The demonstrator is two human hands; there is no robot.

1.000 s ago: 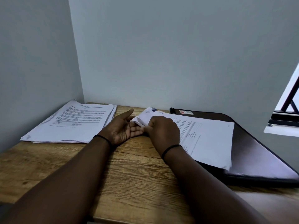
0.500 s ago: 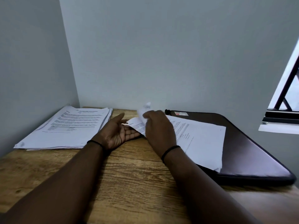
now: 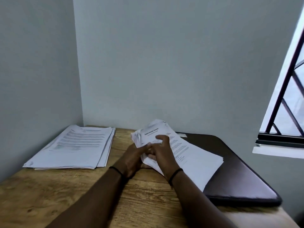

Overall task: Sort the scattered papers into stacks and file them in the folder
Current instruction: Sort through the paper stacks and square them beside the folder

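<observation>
Two paper stacks lie on the wooden desk [image 3: 82,195]: the left stack [image 3: 72,145] at about ten o'clock from the hands, squared against the wall corner, and the right stack [image 3: 194,155] at two o'clock, lying partly over one dark folder [image 3: 243,175], which sits closed and flat. One barred window [image 3: 286,102] shows at three o'clock. Both hands meet at the right stack's near-left corner — the left hand [image 3: 133,157] grips the lifted, curling sheets from beneath, while the right hand [image 3: 162,151] pinches the top sheet's edge, fingers bent over the print. Each wrist carries one black band.
</observation>
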